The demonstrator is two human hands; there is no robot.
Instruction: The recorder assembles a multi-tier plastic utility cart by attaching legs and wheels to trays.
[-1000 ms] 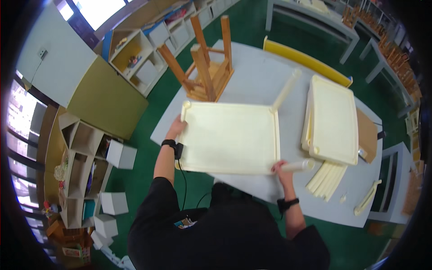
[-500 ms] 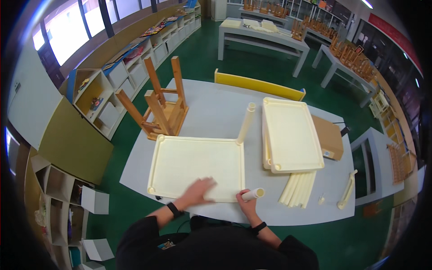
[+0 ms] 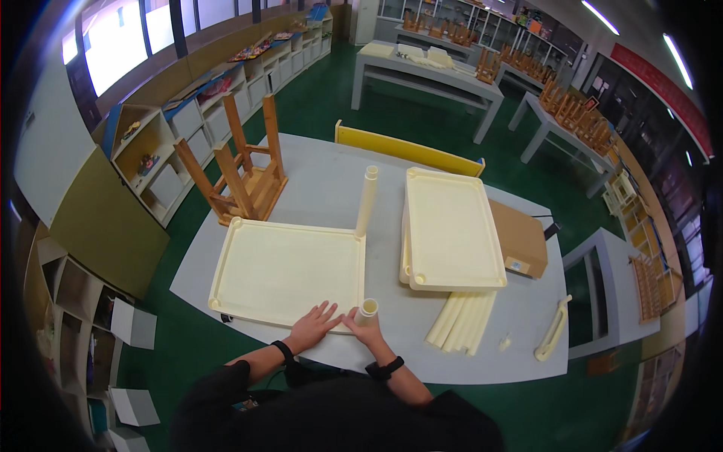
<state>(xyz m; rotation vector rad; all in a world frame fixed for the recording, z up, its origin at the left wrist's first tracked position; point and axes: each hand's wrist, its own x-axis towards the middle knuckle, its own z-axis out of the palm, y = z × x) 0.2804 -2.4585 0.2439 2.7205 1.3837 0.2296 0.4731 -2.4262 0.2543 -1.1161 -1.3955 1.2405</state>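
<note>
A cream rectangular tray [image 3: 290, 271] with raised edges and round corner sockets lies on the grey table before me. At its far right corner a cream tube [image 3: 367, 202] stands up. My right hand [image 3: 367, 333] is wrapped round a second cream tube [image 3: 368, 309], held roughly upright at the near right corner with its hollow end up. Whether its lower end sits in the socket is hidden. My left hand [image 3: 315, 327] lies with fingers spread on the tray's near edge, just left of that tube, holding nothing.
Right of the tray are stacked cream trays [image 3: 456, 230], several loose tubes [image 3: 461, 322] and a cardboard box [image 3: 518, 237]. Further right lies a long cream part [image 3: 553, 329] near a small pale piece [image 3: 504, 343]. An upturned wooden stool [image 3: 256, 188] stands far left; a yellow board [image 3: 407, 148] lines the far edge.
The tube in my right hand has gone from tilted rightward to roughly upright at the corner. My left hand has moved down to the tray's near edge beside it. The view has shifted slightly.
</note>
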